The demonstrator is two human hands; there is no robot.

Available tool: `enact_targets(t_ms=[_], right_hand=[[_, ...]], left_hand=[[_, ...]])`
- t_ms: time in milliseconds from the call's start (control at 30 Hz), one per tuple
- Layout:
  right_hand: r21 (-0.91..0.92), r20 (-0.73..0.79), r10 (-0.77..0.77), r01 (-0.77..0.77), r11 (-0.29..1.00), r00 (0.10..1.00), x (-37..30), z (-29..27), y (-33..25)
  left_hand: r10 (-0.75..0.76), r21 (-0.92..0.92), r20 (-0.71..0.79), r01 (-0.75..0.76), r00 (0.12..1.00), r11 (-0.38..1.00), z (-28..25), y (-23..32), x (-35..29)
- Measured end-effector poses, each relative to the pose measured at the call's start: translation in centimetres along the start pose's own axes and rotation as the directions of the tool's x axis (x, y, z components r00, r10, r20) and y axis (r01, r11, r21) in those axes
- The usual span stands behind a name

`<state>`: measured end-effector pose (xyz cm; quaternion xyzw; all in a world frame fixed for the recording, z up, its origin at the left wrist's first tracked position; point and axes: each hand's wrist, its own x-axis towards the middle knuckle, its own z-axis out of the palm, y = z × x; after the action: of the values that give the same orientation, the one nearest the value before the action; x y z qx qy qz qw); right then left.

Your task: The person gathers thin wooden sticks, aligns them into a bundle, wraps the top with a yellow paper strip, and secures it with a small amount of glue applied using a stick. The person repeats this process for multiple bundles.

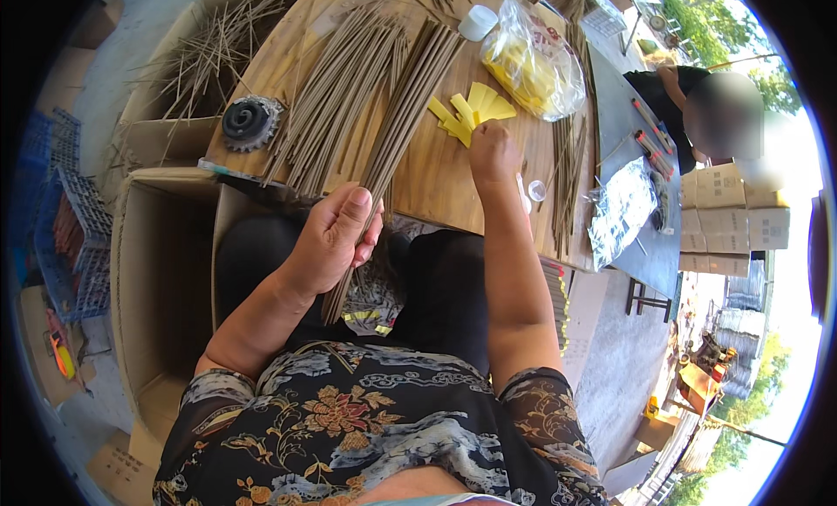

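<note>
My left hand [338, 231] is wrapped around a bundle of thin brown incense sticks [410, 96], the thumb lying along it. The bundle slants from above my lap up across the wooden table. My right hand [494, 153] is closed at the near edge of a fan of yellow paper strips [475, 109]; its fingertips are hidden, so what it pinches cannot be made out. Left of the held bundle, many loose incense sticks [336, 96] lie spread on the table. Beyond the strips sits a clear plastic bag [532, 61] with more yellow strips inside.
A white-capped container [478, 22] stands by the bag, and a black toothed wheel [250, 122] lies at the table's left corner. Cardboard boxes [166, 244] flank me on the left. Across a grey table [641, 218] at right is another person [667, 88].
</note>
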<state>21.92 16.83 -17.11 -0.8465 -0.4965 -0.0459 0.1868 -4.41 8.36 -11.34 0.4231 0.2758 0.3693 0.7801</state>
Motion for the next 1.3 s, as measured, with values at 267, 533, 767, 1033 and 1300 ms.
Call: enact_targets(t_ms=[267,533,767,1033,1300], right_hand=[[0.969,0.156,-0.188,-0.113,0.222,0.970,-7.6,-12.7,-5.3],[0.890,0.422,-0.481,-0.451,0.060,0.769,-16.4,-16.7,-7.1],[0.915,0.392,-0.540,-0.378,0.142,0.745,-18.4,-17.4,-7.4],[0.917,0.399,-0.457,-0.330,0.225,0.795,-19.1,-17.3,-7.0],[0.889,0.423,-0.416,-0.280,0.363,0.805,-19.0,-18.0,-6.9]], left_hand=[[0.029,0.115,-0.012,-0.028,1.000,0.993,1.1,3.4,-1.9],[-0.040,0.190,0.034,0.033,0.999,0.981,3.4,4.4,-5.6],[-0.069,0.239,0.045,0.057,0.997,0.969,3.8,4.4,-8.2],[-0.056,0.268,-0.001,0.054,0.998,0.962,4.8,4.0,-9.0],[-0.015,0.274,-0.008,0.016,1.000,0.962,5.3,3.9,-9.3]])
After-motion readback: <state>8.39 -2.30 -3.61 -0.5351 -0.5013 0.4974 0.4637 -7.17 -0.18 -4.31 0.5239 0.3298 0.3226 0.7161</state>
